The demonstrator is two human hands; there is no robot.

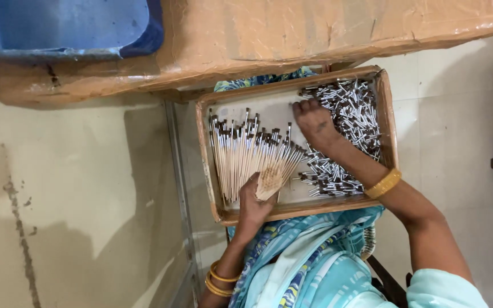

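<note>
Two hands work inside a shallow cardboard tray (388, 114) resting on the person's lap, seen from above. The left hand (255, 202) sits at the tray's near edge, fingers closed around the butt ends of a bundle of thin pale sticks (246, 154) with dark tips. These sticks fan out from the grip across the left half of the tray, tips pointing toward its far wall. The right hand (315, 122) lies in the middle of the tray, palm down, fingers spread loosely and touching a loose heap of short silvery metal pieces with dark ends (352, 114); it grips nothing that can be seen. That heap fills the right half of the tray and runs along its near edge. Gold bangles (383, 183) circle the right wrist, beside the tray's near right corner, and more sit on the left wrist. Beyond the tray's far wall lies a brown, tape-wrapped worktop (292, 28).
</note>
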